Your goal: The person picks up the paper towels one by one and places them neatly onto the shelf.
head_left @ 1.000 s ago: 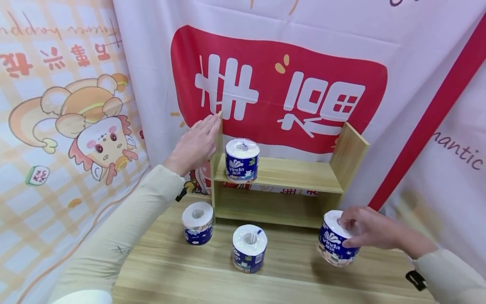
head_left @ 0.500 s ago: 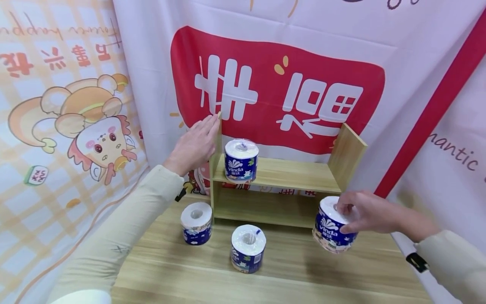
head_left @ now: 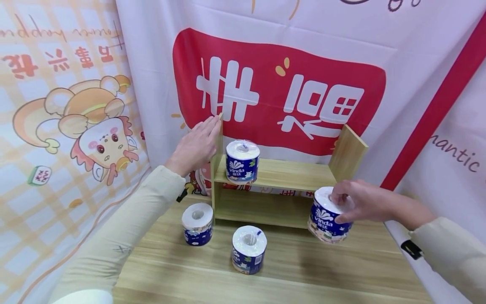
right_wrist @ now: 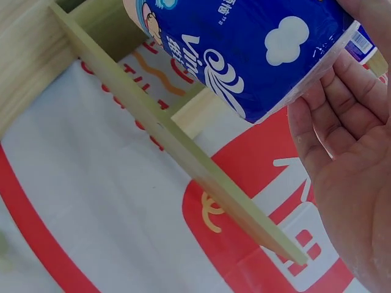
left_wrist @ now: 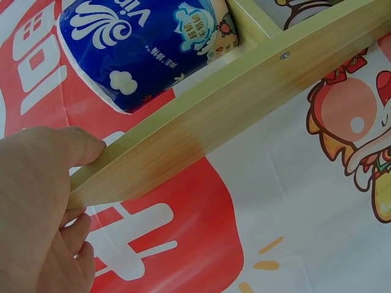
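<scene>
My right hand [head_left: 364, 204] grips a blue-and-white toilet roll [head_left: 326, 228] by its top, held above the table in front of the shelf's right end. In the right wrist view that roll [right_wrist: 244, 55] shows its blue wrapper, with fingers at its white end. My left hand [head_left: 195, 147] holds the top of the left side panel of a small wooden shelf [head_left: 296, 173]. The left wrist view has the thumb on one face of the panel [left_wrist: 183, 134] and the fingers round the other. Another toilet roll [head_left: 243, 164] stands upright on the upper board, beside that panel.
Two more toilet rolls stand upright on the wooden table [head_left: 288, 287]: one roll [head_left: 197, 226] near the shelf's left foot, another roll [head_left: 249, 253] in front of the shelf. A printed cloth [head_left: 303, 25] hangs close behind. The shelf's right side panel [head_left: 347, 152] rises beside the held roll.
My right hand has lifted the toilet roll and carried it up and slightly left, towards the shelf. My left hand stays on the side panel.
</scene>
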{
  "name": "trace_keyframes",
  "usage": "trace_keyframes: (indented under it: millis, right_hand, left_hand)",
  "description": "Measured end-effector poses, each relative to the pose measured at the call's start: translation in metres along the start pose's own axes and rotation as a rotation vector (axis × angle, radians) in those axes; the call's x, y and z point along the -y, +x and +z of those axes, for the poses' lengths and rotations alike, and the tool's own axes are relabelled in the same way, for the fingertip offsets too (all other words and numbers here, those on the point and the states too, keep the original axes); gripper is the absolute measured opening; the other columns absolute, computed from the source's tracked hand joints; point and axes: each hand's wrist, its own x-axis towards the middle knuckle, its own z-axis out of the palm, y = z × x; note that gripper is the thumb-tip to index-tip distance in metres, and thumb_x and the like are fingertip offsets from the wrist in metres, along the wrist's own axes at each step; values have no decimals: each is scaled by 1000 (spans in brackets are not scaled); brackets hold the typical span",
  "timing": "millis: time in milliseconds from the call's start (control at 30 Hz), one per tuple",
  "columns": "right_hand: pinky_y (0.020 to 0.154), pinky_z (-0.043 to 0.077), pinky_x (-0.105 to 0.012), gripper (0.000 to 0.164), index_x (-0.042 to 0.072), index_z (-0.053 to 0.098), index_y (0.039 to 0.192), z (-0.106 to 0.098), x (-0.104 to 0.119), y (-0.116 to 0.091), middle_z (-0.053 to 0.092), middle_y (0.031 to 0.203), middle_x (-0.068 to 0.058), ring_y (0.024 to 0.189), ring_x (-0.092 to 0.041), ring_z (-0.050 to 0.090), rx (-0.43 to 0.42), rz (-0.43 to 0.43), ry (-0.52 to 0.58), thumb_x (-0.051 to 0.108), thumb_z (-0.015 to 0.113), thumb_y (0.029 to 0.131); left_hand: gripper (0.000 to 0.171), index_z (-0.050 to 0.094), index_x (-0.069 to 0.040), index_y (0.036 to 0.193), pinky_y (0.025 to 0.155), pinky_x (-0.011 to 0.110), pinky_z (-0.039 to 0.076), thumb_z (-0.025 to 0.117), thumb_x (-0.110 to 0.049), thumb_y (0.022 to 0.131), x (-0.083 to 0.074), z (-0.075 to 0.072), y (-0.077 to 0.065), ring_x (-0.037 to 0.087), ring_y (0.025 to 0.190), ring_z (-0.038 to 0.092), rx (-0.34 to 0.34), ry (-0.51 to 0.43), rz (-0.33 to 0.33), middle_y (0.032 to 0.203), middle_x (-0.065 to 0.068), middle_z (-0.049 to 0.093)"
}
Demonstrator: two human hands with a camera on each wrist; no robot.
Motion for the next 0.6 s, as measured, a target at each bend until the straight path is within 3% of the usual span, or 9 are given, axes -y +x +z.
trace_keyframes:
  millis: [600]
  right_hand:
    - [83, 67, -38, 41, 22, 69, 106, -34, 17, 17, 70, 104, 6, 99, -14, 65, -50, 18, -82, 36, 95, 77]
  left_hand:
    - [81, 18, 1, 167, 133, 49, 25, 62, -26, 105, -2, -2, 0, 38, 165, 19, 6, 45, 8, 177, 18, 17]
